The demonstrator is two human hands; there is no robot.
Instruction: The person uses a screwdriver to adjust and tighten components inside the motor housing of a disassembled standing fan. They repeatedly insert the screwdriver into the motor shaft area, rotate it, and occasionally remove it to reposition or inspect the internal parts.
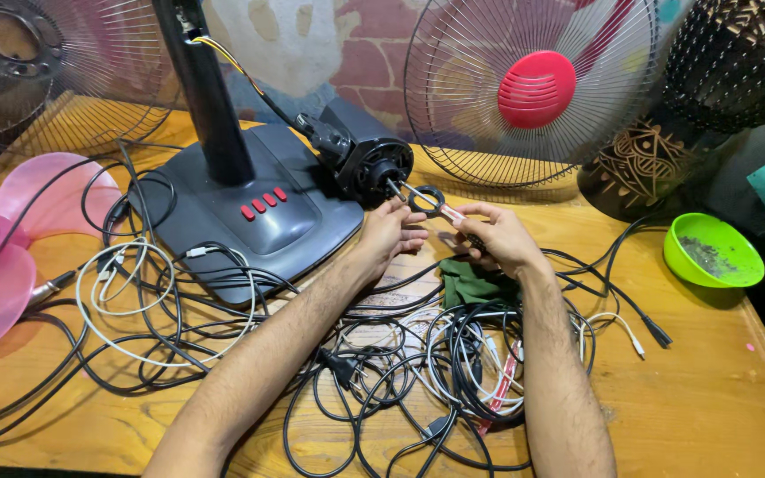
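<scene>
Nearest us, cables (382, 381) tangle on the table (701, 398). Our right hand (499, 237) pinches a stiff, light ring spanner (431, 203) by its shank; our left hand (390, 232), fingers curled, steadies it at the heavy fan motor (372, 161) shaft beyond.

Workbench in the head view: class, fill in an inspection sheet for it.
Surface: wooden table.
Job's things: black fan motor lying on grey fan base; ring-ended tool at its shaft.
Clutter: pink fan blade, green bowl, green cloth.
Grippers: left hand at the shaft; right hand holds the tool.
Cables: tangled cables across the table.
Surroundings: fan guard, brick wall.
</scene>
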